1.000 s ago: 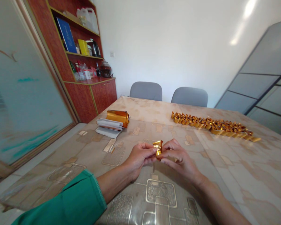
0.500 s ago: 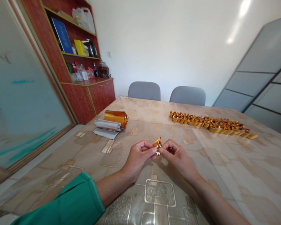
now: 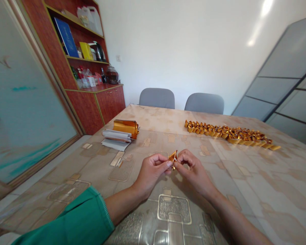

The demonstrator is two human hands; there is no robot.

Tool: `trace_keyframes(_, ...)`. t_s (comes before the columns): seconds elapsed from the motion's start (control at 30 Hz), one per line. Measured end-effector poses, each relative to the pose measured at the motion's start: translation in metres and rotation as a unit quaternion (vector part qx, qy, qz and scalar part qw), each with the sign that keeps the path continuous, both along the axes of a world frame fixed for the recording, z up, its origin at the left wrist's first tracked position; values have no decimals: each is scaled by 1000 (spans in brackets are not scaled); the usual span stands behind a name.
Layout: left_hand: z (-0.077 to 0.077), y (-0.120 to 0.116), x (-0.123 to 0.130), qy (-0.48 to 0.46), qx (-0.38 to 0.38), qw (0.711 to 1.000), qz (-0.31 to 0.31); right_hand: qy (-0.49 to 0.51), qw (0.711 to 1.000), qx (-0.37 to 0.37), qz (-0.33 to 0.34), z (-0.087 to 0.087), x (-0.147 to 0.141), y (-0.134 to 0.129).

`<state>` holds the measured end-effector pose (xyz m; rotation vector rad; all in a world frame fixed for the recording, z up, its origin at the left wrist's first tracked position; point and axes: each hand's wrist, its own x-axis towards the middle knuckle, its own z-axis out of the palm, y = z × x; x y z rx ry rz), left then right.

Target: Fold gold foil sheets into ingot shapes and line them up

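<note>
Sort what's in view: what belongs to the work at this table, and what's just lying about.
Part of the work: left hand and right hand pinching a folded gold foil piece; row of folded foil pieces; curled gold foil sheets.

Just lying about: stack of papers; kettle; blue book; grey chairs.

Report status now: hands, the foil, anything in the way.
Left hand and right hand pinching small gold foil piece. Nothing between them. Row of folded gold foil pieces farther along table, to the right.
</note>
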<state>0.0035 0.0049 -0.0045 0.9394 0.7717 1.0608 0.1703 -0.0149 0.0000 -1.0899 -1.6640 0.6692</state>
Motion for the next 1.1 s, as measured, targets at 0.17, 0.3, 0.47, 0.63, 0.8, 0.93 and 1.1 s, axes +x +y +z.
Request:
trace_keyframes(0.17, -1, 1, -1, 1, -3, 1000, -12, -25, 998, 37, 51, 3, 5, 1)
trace_keyframes(0.3, -3, 2, -1, 0, -11, 1000, -21, -37, 998, 30, 40, 0, 7, 3)
trace_keyframes(0.47, -3, 3, -1, -9, -45, 998, -34, -38, 999, 16, 33, -3, 7, 4)
trace_keyframes(0.63, 0, 2, 0, -35, -76, 996, -21, -10, 999, -13, 48, 0, 9, 3)
trace_keyframes(0.8, -1, 2, -1, -47, -86, 995, -17, 23, 997, -64, 27, -5, 10, 4)
trace_keyframes(0.93, -2, 0, -1, -46, -81, 995, -31, 19, 996, -83, 22, -9, 10, 6)
trace_keyframes(1.1, -4, 0, 0, -38, -81, 996, -32, 21, 996, -86, 24, -10, 9, 6)
